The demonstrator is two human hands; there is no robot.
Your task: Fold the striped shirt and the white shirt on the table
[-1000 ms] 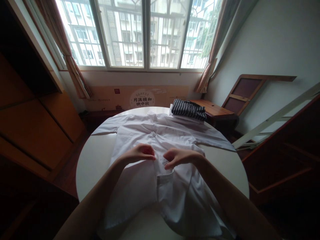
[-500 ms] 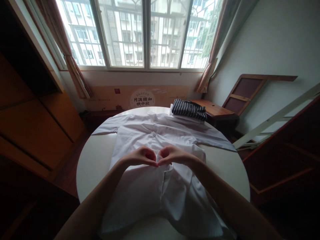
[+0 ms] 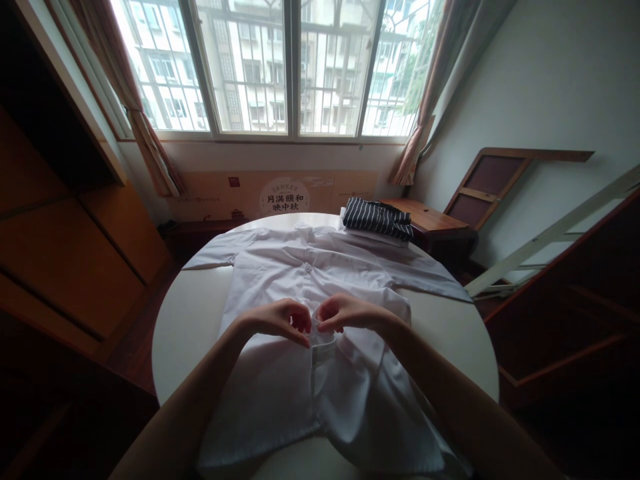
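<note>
- Through the head camera, I see a white shirt (image 3: 265, 380) laid out on a round white table (image 3: 183, 340), front side up, with its sleeves spread to both sides.
- My left hand (image 3: 281, 316) is at the middle of the shirt, by the front edge. Its thumb and finger are a little bit apart, and I can't tell if the tips touch the cloth.
- My right hand (image 3: 353, 311) is just beside it. Its thumb and finger are close together, pinching the shirt's front strip, which bends up there.
- At the far right of the table sits a folded black cloth with white stripes (image 3: 377, 219), on top of something white.
- Past the table I see a big window (image 3: 245, 73) with bars outside.
</note>
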